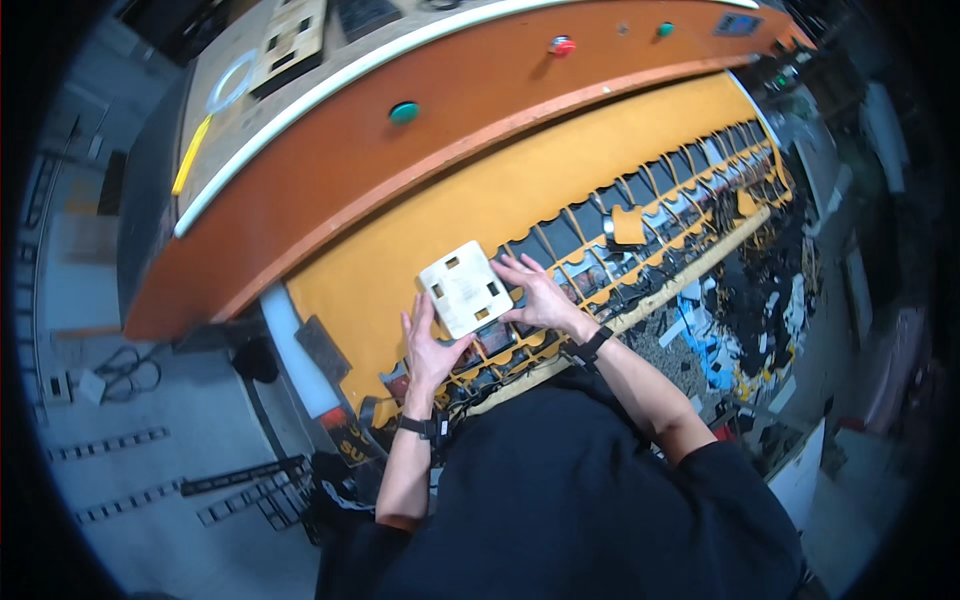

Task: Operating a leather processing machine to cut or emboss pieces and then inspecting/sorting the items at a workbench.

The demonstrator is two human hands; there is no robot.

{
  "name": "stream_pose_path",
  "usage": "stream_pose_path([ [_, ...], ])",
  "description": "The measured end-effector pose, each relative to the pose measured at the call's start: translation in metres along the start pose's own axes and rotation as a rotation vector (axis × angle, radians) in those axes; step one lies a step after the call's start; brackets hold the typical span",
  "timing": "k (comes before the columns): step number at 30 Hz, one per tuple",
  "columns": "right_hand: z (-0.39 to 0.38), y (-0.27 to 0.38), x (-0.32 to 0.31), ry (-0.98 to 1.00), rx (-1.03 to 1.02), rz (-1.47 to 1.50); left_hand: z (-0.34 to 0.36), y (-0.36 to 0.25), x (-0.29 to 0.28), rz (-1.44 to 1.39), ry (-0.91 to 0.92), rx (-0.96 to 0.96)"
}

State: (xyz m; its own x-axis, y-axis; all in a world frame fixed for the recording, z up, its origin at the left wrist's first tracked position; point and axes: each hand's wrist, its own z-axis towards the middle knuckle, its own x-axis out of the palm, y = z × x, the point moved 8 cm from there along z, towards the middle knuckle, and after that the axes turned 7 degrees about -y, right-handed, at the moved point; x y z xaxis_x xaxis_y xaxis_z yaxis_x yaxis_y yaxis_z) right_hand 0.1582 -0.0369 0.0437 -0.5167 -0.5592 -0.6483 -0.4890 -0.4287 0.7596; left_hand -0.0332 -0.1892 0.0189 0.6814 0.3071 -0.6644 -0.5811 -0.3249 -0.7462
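Orange machine bed [420, 250] fills mid-frame, where left hand [430, 350] and right hand [535, 295] clasp a pale square panel [465, 288] by its edges at centre, seemingly lifting it off; next likely needs a level carry

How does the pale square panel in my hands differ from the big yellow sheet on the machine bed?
The square panel is pale cream, small and held between the left hand and right hand. The yellow sheet is far larger and lies flat on the bed. The panel is a separate piece with a few small rectangular slots; the sheet's near edge is cut into many gaps. Both are flat, thin boards.
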Motion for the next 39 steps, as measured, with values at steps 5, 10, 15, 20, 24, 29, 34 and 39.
stream_pose_path([
  [5,0.002,0.000,0.008,0.036,-0.029,0.016,-0.003,0.007,-0.003,-0.103,-0.028,0.000],
  [10,-0.001,-0.013,0.012,0.010,0.013,-0.023,0.000,0.001,-0.006,-0.078,-0.030,0.029],
  [15,-0.002,-0.014,0.013,0.016,0.028,0.000,-0.003,0.003,-0.007,-0.042,-0.040,0.039],
  [20,0.000,-0.013,0.009,0.046,-0.003,0.039,-0.002,0.005,-0.008,-0.023,-0.037,0.023],
  [24,0.000,-0.012,0.005,0.054,-0.031,-0.016,-0.002,-0.002,-0.007,-0.016,-0.054,0.049],
  [29,0.003,-0.010,0.008,0.088,-0.058,-0.009,-0.003,0.001,-0.009,-0.034,-0.070,0.046],
  [34,0.005,-0.008,0.010,0.104,-0.079,-0.014,-0.002,0.000,-0.011,-0.012,-0.090,0.042],
  [39,0.006,-0.006,0.011,0.126,-0.070,0.015,-0.003,-0.002,-0.015,-0.017,-0.111,0.050],
])
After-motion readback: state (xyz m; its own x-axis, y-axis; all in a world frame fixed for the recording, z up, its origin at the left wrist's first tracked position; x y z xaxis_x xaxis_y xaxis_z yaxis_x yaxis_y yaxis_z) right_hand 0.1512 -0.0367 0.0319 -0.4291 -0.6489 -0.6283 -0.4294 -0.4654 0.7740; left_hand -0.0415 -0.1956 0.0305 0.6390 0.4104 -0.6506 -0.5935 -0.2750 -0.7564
